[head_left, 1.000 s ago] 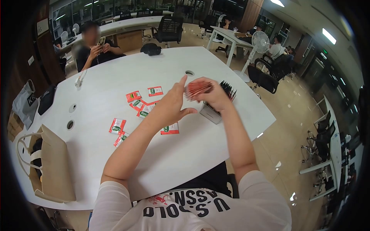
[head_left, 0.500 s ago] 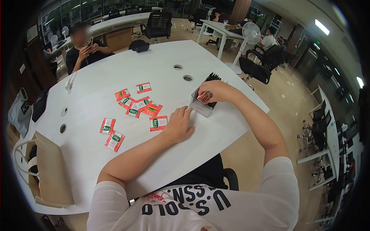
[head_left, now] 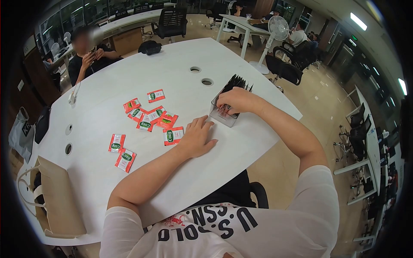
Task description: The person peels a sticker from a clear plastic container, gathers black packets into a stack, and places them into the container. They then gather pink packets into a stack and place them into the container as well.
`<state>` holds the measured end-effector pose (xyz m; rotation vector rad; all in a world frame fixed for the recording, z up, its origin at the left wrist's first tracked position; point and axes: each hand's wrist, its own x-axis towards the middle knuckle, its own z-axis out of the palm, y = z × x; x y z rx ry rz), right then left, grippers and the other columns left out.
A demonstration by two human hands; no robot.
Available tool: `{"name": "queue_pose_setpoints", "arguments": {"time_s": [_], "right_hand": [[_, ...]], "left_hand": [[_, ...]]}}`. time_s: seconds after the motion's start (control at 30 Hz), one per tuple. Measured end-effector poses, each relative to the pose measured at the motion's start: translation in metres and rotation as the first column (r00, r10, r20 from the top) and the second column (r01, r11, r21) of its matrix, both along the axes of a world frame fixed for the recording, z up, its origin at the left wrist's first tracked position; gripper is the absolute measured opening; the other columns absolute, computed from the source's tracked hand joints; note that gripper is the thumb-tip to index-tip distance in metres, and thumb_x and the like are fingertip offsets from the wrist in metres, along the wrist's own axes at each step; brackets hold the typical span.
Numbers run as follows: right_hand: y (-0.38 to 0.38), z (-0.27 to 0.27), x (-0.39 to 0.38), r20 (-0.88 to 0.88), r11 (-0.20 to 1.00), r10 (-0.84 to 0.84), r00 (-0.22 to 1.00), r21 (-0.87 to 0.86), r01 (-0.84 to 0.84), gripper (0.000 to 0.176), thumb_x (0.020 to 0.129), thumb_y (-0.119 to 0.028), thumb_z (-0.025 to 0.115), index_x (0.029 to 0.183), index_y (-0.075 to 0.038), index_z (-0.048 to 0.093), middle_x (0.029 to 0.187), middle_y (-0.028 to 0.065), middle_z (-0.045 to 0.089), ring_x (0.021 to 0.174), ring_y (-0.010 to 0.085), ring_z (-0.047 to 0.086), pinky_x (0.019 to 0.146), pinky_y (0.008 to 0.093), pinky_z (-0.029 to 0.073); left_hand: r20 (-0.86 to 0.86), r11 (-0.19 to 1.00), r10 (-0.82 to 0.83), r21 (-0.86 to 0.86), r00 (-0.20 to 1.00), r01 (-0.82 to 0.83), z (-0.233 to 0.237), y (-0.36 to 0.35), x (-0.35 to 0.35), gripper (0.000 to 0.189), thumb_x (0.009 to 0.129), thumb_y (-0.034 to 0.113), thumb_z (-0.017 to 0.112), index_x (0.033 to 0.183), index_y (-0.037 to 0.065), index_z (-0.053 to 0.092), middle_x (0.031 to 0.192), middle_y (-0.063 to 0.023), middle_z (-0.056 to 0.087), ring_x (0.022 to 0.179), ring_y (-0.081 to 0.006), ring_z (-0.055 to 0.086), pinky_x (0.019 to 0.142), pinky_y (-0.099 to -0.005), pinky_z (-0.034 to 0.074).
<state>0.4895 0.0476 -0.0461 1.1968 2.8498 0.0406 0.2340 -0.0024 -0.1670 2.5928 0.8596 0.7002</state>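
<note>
My right hand [head_left: 238, 99] reaches into the front part of a clear plastic box [head_left: 223, 119], its fingers closed around red sachets [head_left: 224, 107] that are mostly hidden. Black packets [head_left: 235, 82] stand upright in the box's rear part. My left hand [head_left: 197, 136] lies flat on the white table, fingers stretched out and holding nothing. Just left of its fingers is a red and white Cozy sachet [head_left: 174, 136]. Several more Cozy sachets lie farther left, some overlapping in a cluster [head_left: 151, 117], with a pair [head_left: 125, 160] nearer me.
A beige tote bag [head_left: 60, 198] stands at the table's left edge. A black pouch [head_left: 150, 47] sits at the far edge, near a seated person [head_left: 88, 58] holding a phone. Cable holes [head_left: 207, 81] pierce the tabletop. A white fan [head_left: 278, 30] stands beyond.
My right hand has lowered the red sachets deeper into the front of the box. My left hand stays flat on the table. The view has shifted slightly.
</note>
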Motion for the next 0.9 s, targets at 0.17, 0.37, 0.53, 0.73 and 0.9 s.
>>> {"name": "queue_pose_setpoints", "arguments": {"time_s": [0.17,0.37,0.53,0.73,0.9], "right_hand": [[0.001,-0.012,0.006,0.064,0.998,0.028,0.998,0.054,-0.031,0.045,0.068,-0.011,0.086,0.109,-0.013,0.071,0.102,0.0024,0.069,0.097,0.0266,0.071,0.082,0.0405,0.058],[-0.005,-0.018,0.005,0.139,0.998,-0.066,0.988,0.027,0.063,0.065,0.071,-0.005,0.086,0.132,-0.014,0.063,0.125,0.0055,0.064,0.107,0.0298,0.066,0.094,0.0426,0.055],[-0.004,-0.024,0.007,0.182,0.991,-0.061,0.981,0.127,0.038,0.045,0.079,-0.009,0.08,0.121,-0.016,0.066,0.114,0.0013,0.067,0.106,0.0257,0.066,0.09,0.0411,0.054],[-0.009,-0.013,-0.007,0.349,0.936,-0.031,0.937,0.338,-0.095,0.014,0.08,-0.022,0.08,0.09,-0.022,0.071,0.091,-0.0067,0.07,0.111,0.0173,0.06,0.095,0.0401,0.045],[0.007,-0.025,-0.001,0.283,0.893,0.123,0.951,0.386,-0.23,0.023,0.072,-0.026,0.086,0.089,-0.023,0.072,0.088,-0.0079,0.069,0.112,0.0171,0.058,0.105,0.0442,0.042]], "left_hand": [[0.001,0.999,0.004,0.044,1.0,-0.004,-0.003,0.0,0.0,0.062,0.093,0.036,0.073,0.14,0.0,0.053,0.153,-0.0275,0.043,0.143,-0.0417,0.04,0.117,-0.0536,0.034],[-0.013,1.0,-0.001,0.029,1.0,0.002,-0.005,0.001,0.0,0.06,0.094,0.037,0.072,0.14,0.002,0.054,0.152,-0.0242,0.045,0.144,-0.0402,0.04,0.117,-0.0539,0.034],[-0.003,0.999,-0.009,0.044,1.0,0.009,-0.007,0.002,0.0,0.059,0.094,0.037,0.072,0.139,0.003,0.056,0.15,-0.021,0.048,0.142,-0.0389,0.043,0.116,-0.0533,0.035],[-0.011,0.999,-0.01,0.047,1.0,0.01,-0.005,0.001,0.0,0.057,0.093,0.036,0.072,0.137,0.003,0.057,0.149,-0.0196,0.049,0.14,-0.038,0.044,0.116,-0.0525,0.035],[-0.003,0.999,-0.018,0.049,1.0,0.018,-0.005,0.002,-0.001,0.056,0.093,0.037,0.072,0.136,0.003,0.057,0.148,-0.0195,0.049,0.14,-0.0378,0.044,0.116,-0.0525,0.035]]}}
